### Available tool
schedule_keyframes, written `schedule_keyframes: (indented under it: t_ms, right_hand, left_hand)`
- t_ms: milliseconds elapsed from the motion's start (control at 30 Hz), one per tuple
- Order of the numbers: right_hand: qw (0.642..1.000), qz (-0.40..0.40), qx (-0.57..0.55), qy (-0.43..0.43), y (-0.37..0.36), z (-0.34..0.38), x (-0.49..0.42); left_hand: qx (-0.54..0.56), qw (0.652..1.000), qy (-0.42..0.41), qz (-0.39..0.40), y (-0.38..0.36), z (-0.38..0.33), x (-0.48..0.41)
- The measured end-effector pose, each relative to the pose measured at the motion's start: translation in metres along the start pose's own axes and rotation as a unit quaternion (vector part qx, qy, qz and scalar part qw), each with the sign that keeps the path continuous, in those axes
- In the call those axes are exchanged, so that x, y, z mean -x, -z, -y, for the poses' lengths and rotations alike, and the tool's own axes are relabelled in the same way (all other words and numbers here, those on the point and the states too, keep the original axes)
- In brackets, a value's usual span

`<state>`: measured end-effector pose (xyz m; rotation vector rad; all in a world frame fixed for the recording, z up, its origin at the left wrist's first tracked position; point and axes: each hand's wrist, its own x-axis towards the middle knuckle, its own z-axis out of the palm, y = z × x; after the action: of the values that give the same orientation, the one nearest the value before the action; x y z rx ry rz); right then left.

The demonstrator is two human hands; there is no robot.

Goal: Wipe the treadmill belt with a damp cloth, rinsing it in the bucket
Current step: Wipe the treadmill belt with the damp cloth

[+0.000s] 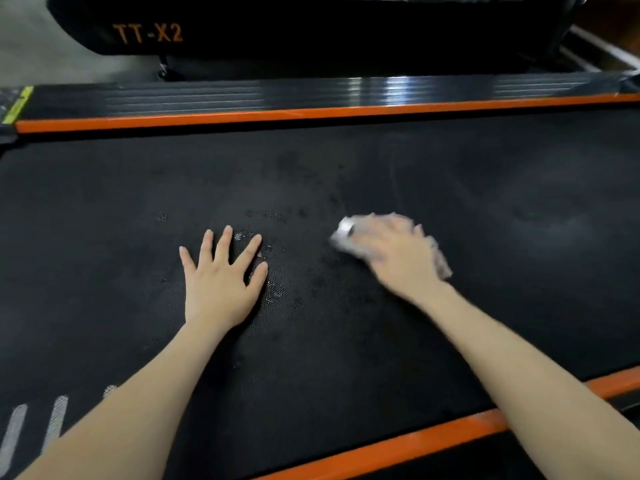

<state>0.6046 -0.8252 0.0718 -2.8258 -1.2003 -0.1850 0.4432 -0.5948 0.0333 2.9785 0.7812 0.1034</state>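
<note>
Left hand [221,289] flat on the belt [346,161], fingers straight and spread, bracing the lean, I'd say. At its 3 o'clock, right hand [398,258] covers the cloth [344,233], bearing down mid-wipe; too blurred to tell if the fingers grip. No bucket in view.

Only legible mark: "TT-X2" [148,33], orange lettering on the black housing [346,26] of the machine behind. Yellow sticker [17,105] at the left end of the far side rail [207,98]: print too blurred to read. Pale printed stripes [14,434] at the lower left of the treadmill belt [311,341].
</note>
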Motion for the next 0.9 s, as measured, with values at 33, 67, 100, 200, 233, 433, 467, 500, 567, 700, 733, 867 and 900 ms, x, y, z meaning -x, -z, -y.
schedule_keyframes:
  t_ms: [33,67,100,200,233,433,467,500,567,700,733,867,900]
  right_hand:
    - [0.994,0.025,-0.013,-0.107,0.002,-0.011,-0.022]
    - [0.984,0.054,-0.014,-0.17,0.003,-0.014,-0.033]
    - [0.982,0.063,-0.001,-0.176,0.002,-0.009,-0.036]
    - [0.999,0.035,0.003,0.041,-0.009,0.041,0.001]
    - [0.99,0.029,-0.023,0.135,-0.011,0.057,0.023]
    - [0.999,0.031,0.039,0.014,-0.005,-0.01,-0.044]
    - [0.995,0.045,0.016,-0.088,-0.003,-0.024,-0.065]
    - [0.986,0.056,-0.01,-0.155,-0.001,-0.028,-0.077]
    - [0.99,0.047,0.011,-0.129,-0.006,-0.009,-0.075]
    - [0.972,0.024,-0.042,0.228,-0.013,0.056,-0.003]
    - [0.961,0.045,-0.035,0.27,-0.011,0.052,-0.001]
    - [0.998,0.058,0.029,0.004,-0.01,-0.015,-0.081]
    - [0.992,0.054,-0.005,-0.11,-0.007,-0.024,-0.102]
  left_hand:
    - [0.003,1.0,0.002,-0.001,0.0,0.0,0.001]
    - [0.006,1.0,0.004,-0.004,-0.001,-0.001,0.001]
    - [0.008,1.0,0.004,-0.006,-0.001,-0.002,0.0]
    - [0.012,1.0,0.006,-0.003,0.003,-0.004,0.001]
    - [0.013,1.0,0.007,-0.001,0.004,-0.004,0.001]
    - [0.012,1.0,0.012,0.005,0.005,-0.003,0.002]
    - [0.014,1.0,0.014,0.005,0.005,-0.003,0.002]
    - [0.016,1.0,0.016,0.005,0.005,-0.003,0.001]
    - [0.019,1.0,0.016,0.009,0.006,-0.005,0.001]
    - [0.028,0.999,0.02,0.012,0.009,-0.005,0.002]
    - [0.03,0.999,0.021,0.01,0.009,-0.005,0.002]
    - [0.049,0.998,0.027,0.007,0.009,-0.004,0.002]
    - [0.052,0.998,0.031,0.003,0.008,-0.004,0.002]
